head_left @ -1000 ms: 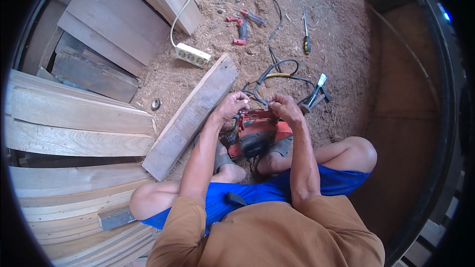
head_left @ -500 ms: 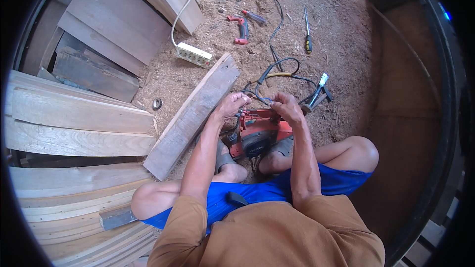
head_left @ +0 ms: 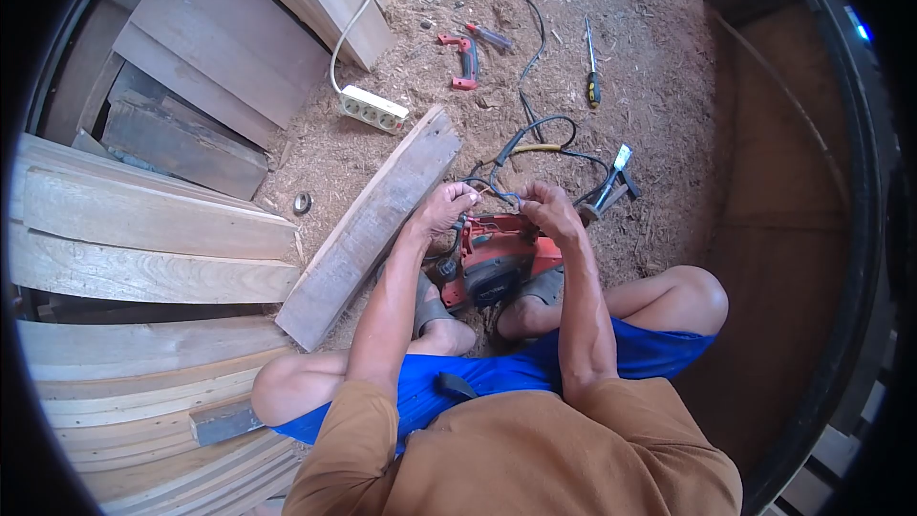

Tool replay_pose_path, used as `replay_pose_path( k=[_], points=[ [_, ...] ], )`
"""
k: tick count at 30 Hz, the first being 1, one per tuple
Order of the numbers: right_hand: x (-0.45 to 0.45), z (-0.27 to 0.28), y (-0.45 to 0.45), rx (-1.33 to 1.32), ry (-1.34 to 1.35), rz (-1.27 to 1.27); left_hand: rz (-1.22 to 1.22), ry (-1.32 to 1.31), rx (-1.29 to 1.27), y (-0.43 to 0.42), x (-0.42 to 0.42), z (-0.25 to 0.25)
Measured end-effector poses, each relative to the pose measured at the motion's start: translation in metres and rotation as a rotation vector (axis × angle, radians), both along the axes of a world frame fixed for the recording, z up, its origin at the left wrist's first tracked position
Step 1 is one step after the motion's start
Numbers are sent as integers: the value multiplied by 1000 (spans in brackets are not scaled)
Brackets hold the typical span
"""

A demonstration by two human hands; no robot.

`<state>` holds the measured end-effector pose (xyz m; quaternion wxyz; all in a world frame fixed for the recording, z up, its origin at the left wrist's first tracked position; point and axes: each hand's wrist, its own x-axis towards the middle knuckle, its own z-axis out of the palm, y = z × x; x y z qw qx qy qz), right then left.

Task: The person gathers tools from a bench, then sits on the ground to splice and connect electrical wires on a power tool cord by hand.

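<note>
My left hand (head_left: 445, 209) is closed in a pinch on a thin brown wire (head_left: 486, 190). Close beside it, my right hand (head_left: 551, 210) pinches a thin blue wire (head_left: 507, 195). Both hands are just above a red and black power tool (head_left: 506, 256), which looks like an electric planer with its handle opened up. It rests on the ground between my feet. A dark cable (head_left: 546, 118) with a yellow section loops on the ground beyond my fingers. The exact wire ends are too small to make out.
A wooden beam (head_left: 368, 229) lies left of the tool. Farther off are a white power strip (head_left: 373, 108), a red and black handle cover (head_left: 467, 62), a screwdriver (head_left: 593, 67) and a roll of tape (head_left: 302, 203). A chisel-like tool (head_left: 611, 182) lies right; stacked boards (head_left: 153, 220) line the left.
Both hands keep their pinch on the wires, with only slight finger movement. The view has shifted very little, and the tools around stay where they were.
</note>
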<state>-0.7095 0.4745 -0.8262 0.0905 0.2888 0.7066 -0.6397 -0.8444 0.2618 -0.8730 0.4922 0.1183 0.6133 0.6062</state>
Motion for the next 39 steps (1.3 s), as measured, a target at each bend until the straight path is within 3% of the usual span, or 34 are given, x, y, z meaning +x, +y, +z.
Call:
replay_pose_path(
  k=[39],
  points=[
    [3, 8, 3, 11, -19, -9, 17, -25, 26, 1, 0, 1]
  ],
)
